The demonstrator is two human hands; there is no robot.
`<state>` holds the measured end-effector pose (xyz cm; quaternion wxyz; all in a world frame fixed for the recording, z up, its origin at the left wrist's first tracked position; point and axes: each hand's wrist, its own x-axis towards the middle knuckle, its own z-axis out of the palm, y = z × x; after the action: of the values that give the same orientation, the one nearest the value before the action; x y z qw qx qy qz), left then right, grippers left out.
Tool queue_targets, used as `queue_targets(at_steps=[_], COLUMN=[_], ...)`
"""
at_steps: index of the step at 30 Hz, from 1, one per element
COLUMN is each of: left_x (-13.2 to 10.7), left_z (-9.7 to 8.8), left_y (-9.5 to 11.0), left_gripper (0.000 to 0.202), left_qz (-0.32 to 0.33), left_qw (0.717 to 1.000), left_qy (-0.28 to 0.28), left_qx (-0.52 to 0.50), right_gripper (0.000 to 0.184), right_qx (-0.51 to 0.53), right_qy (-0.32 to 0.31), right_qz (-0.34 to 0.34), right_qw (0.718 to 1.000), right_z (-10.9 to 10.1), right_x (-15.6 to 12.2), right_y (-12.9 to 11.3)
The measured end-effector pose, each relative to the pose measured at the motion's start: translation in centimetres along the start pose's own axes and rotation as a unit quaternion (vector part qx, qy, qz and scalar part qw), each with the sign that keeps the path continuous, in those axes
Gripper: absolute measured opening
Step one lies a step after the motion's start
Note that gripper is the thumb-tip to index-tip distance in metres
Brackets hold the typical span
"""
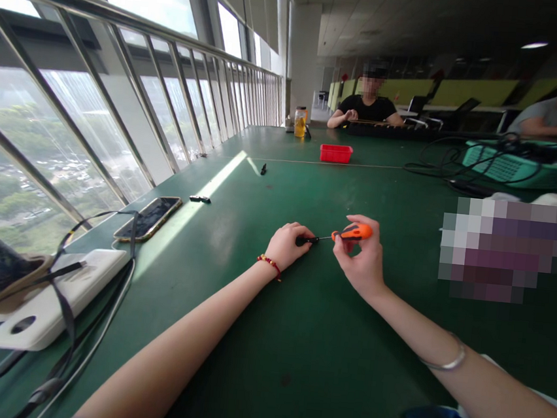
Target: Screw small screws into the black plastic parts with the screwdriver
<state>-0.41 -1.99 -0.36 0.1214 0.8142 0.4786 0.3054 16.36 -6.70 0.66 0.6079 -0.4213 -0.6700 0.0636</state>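
My right hand (pixel 359 259) grips a small screwdriver with an orange handle (pixel 355 232), its thin shaft pointing left. The tip meets a small black part (pixel 305 240) that my left hand (pixel 287 244) pinches in closed fingers just above the green table (pixel 295 342). A red bead bracelet sits on my left wrist and a silver bangle on my right forearm.
A phone (pixel 148 217), a white power bank (pixel 53 302) with black cables and a dark bag lie at the left by the railing. Small black parts (pixel 200 199) and a red tray (pixel 336 153) lie further out. Two other people sit at the far end.
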Motion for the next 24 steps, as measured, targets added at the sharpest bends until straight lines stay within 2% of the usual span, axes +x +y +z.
queue_targets(at_steps=[6, 13, 18, 24], left_x=[-0.03, -0.04, -0.01, 0.02], left_z=[-0.04, -0.03, -0.05, 0.0], left_y=[-0.01, 0.05, -0.01, -0.03], left_gripper=[0.016, 0.017, 0.016, 0.016], left_qz=[0.001, 0.0, 0.002, 0.004], left_qw=[1.0, 1.0, 1.0, 1.0], left_qy=[0.0, 0.0, 0.001, 0.002], left_qx=[-0.003, -0.004, -0.002, -0.002], right_gripper=[0.024, 0.026, 0.017, 0.024], right_qx=[-0.006, 0.017, 0.013, 0.014], right_qy=[-0.012, -0.002, -0.02, -0.001], right_qz=[-0.002, 0.0, -0.014, -0.002], right_qw=[1.0, 1.0, 1.0, 1.0], right_z=[-0.03, -0.02, -0.09, -0.03], right_x=[0.0, -0.05, 0.05, -0.01], right_y=[0.03, 0.2, -0.1, -0.07])
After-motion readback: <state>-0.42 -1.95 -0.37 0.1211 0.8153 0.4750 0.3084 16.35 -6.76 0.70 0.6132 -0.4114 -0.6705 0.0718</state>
